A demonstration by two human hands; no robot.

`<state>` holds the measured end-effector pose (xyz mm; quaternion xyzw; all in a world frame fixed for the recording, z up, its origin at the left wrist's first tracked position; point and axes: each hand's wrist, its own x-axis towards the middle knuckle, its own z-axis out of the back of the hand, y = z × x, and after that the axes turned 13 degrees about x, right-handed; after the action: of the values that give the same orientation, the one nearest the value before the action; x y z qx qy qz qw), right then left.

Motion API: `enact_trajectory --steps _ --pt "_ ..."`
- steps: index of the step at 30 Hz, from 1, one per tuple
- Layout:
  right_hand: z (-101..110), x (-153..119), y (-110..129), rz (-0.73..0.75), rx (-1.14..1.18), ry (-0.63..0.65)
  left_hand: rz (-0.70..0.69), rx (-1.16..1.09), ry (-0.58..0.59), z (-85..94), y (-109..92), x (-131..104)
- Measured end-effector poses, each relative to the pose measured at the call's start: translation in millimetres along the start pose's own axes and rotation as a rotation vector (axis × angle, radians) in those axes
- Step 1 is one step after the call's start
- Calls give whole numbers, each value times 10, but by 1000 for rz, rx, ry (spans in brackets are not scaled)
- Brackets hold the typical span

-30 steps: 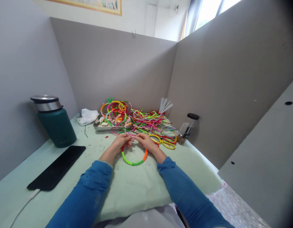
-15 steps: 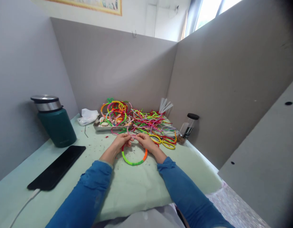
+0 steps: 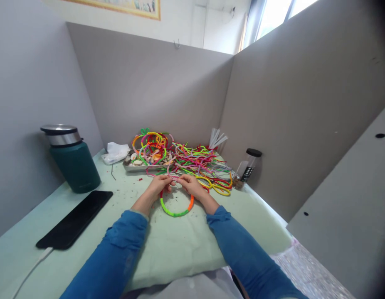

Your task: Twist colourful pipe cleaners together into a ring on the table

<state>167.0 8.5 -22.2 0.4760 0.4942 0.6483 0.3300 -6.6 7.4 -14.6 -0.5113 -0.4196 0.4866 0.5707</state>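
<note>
A fuzzy ring [image 3: 176, 214] wrapped in green, orange and red pipe cleaner hangs or rests between my two hands over the table. My left hand [image 3: 162, 185] pinches the top of it from the left. Close beside it, my right hand [image 3: 190, 185] pinches from the right. Between the fingertips runs a pink pipe cleaner [image 3: 176, 179], its loose end rising upward. The fingers hide the far part of the ring. Just past my right hand lie yellow-handled scissors [image 3: 221, 190].
A metal tray [image 3: 141, 168] behind my hands holds shells and several colourful rings. To its right spreads a pile of loose pipe cleaners [image 3: 198, 160]. A green bottle [image 3: 74, 166], a black phone [image 3: 74, 220] on a cable, a plastic packet [image 3: 115, 153] and a black-lidded jar [image 3: 247, 171] stand around.
</note>
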Motion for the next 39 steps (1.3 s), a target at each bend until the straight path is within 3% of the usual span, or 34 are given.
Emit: enact_trajectory --steps 39 --pt "-10 17 -34 -12 -24 22 58 -4 12 -6 -31 -13"
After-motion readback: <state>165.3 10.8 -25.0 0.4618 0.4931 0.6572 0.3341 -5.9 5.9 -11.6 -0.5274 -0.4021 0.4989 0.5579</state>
